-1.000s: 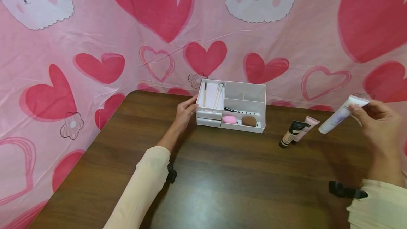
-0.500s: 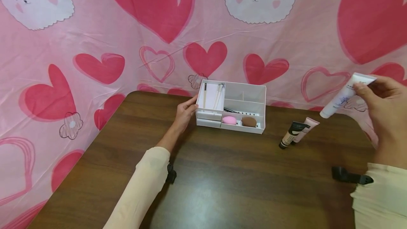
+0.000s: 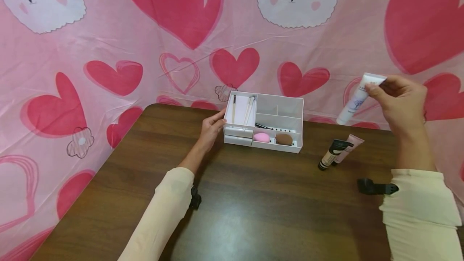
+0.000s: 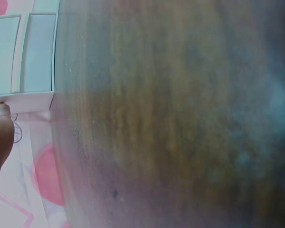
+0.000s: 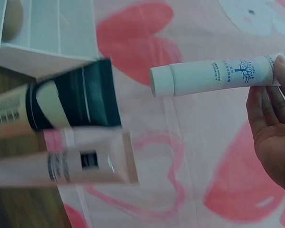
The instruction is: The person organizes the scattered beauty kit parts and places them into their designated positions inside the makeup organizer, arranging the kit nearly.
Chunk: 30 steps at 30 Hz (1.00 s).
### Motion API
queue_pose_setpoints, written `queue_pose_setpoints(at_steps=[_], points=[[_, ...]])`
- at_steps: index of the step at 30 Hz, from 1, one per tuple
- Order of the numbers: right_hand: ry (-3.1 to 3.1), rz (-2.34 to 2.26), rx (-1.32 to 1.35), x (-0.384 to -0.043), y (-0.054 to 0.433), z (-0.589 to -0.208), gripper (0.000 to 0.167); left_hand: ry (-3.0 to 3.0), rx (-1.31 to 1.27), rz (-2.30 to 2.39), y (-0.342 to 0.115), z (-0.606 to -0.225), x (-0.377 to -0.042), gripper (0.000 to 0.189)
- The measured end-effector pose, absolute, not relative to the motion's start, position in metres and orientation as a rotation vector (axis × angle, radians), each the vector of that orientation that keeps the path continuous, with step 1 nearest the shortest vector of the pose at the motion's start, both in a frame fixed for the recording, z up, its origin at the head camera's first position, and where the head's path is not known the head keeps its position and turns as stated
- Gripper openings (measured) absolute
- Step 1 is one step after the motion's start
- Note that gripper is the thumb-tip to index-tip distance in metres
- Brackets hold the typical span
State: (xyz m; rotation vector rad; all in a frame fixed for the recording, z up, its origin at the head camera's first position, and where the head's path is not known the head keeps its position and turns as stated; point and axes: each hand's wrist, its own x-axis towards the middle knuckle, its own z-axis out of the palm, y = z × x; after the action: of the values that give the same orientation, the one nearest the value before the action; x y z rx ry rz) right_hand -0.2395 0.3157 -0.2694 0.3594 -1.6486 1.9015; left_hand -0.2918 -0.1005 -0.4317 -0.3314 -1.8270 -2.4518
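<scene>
My right hand pinches a white squeeze tube near its flat crimped end, up in the air and tilted with the cap down. The right wrist view shows the blue tree print on this tube. My left hand rests its fingers against the left side of a white desktop organizer; in the left wrist view that hand touches the side wall. Below and left of the raised tube, a black and beige tube and a pink tube stand leaning side by side on the table.
Brushes lie in the organizer's left top tray, above two small drawers. A pink makeup sponge and a brown one sit in its front compartment, a dark pen-like stick behind. A heart-print cloth hangs behind the wooden table.
My right hand has raised the white tube and then carried it left, to above the two standing tubes. The left hand and the organizer have stayed in place.
</scene>
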Motion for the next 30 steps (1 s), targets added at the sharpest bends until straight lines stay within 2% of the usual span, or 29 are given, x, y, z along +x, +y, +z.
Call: queue_pose_setpoints(at_steps=[10, 24, 28, 30], points=[[-1.741, 1.954, 0.440, -0.269, 0.278, -0.273, 0.027, -1.845, -0.315, -2.432, -0.101, -0.431, -0.292, 0.050], [-2.011, 1.905, 0.362, -0.310, 0.227, -0.289, 0.023, -1.838, -0.299, -2.437, -0.101, -0.431, -0.292, 0.048], [-2.111, 1.776, 0.308, -0.321, 0.212, -0.295, 0.012, -1.837, -0.294, -2.439, -0.100, -0.430, -0.291, 0.048], [-2.154, 1.724, 0.281, -0.325, 0.205, -0.298, 0.017, -1.832, -0.290, -2.442, -0.100, -0.430, -0.291, 0.048]])
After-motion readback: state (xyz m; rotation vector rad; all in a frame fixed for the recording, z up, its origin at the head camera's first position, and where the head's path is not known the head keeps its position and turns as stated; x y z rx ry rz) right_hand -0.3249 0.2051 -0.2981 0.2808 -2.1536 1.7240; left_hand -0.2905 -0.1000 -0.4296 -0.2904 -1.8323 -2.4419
